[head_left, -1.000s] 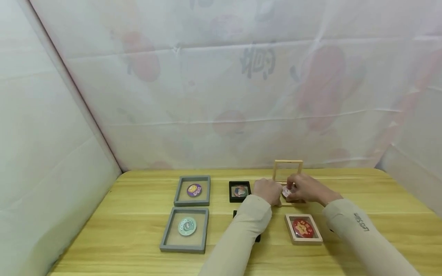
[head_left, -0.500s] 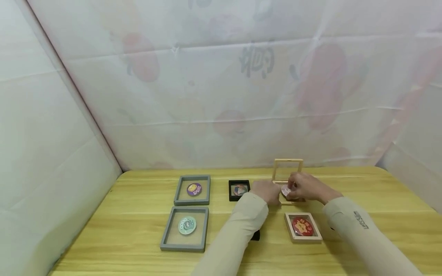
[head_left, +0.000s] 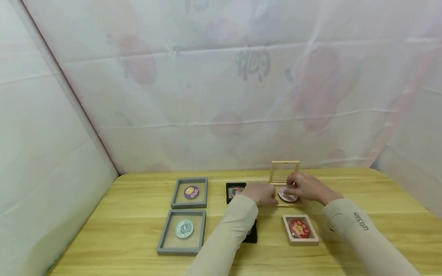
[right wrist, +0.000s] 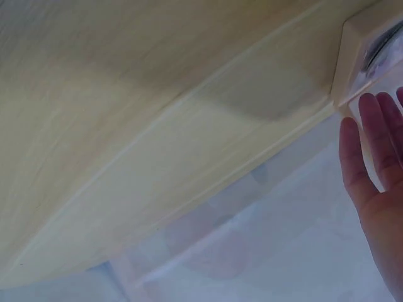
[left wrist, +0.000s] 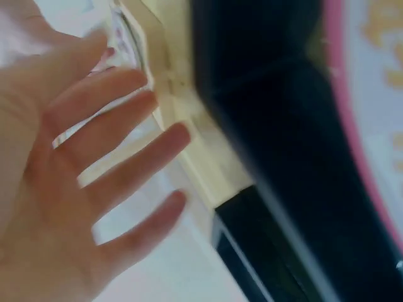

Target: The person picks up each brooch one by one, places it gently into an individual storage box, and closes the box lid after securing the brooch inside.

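A pale wooden display frame (head_left: 285, 162) stands hinged wide at the table's back, its lid upright. In its lower half lies a round pinkish-white button badge (head_left: 287, 195), flat. My right hand (head_left: 307, 187) reaches over from the right, fingertips touching the badge's upper right side; the right wrist view shows extended outer fingers, with thumb out of sight. My left hand (head_left: 260, 193) is at the frame's left side. In the left wrist view its fingers (left wrist: 135, 163) are spread and nearly straight, close to the frame's edge.
Two grey frames (head_left: 165, 234) with purple and mint badges stand at left. A black frame (head_left: 229, 193) is partly behind my left hand, another black frame (head_left: 253, 234) under the left forearm. A wooden frame (head_left: 304, 242) with a red star badge sits in front. White curtains (head_left: 193, 92) hang behind.
The pinkish badge has gone from partly covered by the right fingers to lying flat and more fully seen. My left hand has shifted slightly left.
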A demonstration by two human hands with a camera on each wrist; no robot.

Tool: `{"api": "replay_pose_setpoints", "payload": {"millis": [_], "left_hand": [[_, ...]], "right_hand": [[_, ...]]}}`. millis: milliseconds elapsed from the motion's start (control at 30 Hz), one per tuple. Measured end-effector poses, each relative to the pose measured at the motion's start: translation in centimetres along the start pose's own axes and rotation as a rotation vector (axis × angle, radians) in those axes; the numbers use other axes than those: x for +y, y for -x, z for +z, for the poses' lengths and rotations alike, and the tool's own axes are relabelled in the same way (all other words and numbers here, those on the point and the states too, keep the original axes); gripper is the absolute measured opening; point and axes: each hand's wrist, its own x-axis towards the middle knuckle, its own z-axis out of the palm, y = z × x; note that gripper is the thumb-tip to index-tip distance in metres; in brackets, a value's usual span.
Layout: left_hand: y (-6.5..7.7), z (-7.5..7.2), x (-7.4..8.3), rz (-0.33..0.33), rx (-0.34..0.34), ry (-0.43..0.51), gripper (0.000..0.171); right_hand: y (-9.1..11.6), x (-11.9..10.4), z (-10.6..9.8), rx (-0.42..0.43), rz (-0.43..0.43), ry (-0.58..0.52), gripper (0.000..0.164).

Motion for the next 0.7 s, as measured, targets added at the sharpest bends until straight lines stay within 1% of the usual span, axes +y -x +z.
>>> {"api": "replay_pose_setpoints", "payload": {"millis": [67, 133, 200, 300, 400, 500, 633, 700], "left_hand": [[-0.2, 0.1, -0.4, -0.005, 0.103, -0.05, 0.025], [-0.3, 0.1, -0.7, -0.017, 0.182, -0.076, 0.027], [-0.4, 0.0, -1.0, -0.024, 0.216, -0.062, 0.032], [-0.5, -0.3, -1.3, -0.027, 0.221, -0.02, 0.043], [-0.5, -0.4, -1.6, -0.036, 0.212, 0.027, 0.047], [-0.4, -0.5, -2.0, -0.058, 0.211, 0.057, 0.039], [-0.4, -0.5, -2.3, -0.085, 0.219, 0.065, 0.026], [-0.5, -0.5, -2.4, -0.09, 0.223, 0.068, 0.024]], "right_hand": [[0.1, 0.2, -0.2, 0.018, 0.017, 0.006, 0.016], [0.3, 0.4, -0.6, 0.032, 0.038, 0.014, 0.016], [0.5, 0.6, -1.0, 0.042, 0.05, 0.023, 0.015], [0.7, 1.0, -1.4, 0.043, 0.066, 0.019, 0.013], [0.7, 1.2, -1.5, 0.032, 0.085, 0.013, 0.012], [0.6, 1.4, -1.5, 0.03, 0.118, 0.011, 0.013], [0.4, 1.4, -1.7, 0.037, 0.172, 0.019, 0.018], [0.3, 1.5, -1.9, 0.04, 0.196, 0.015, 0.02]]}}
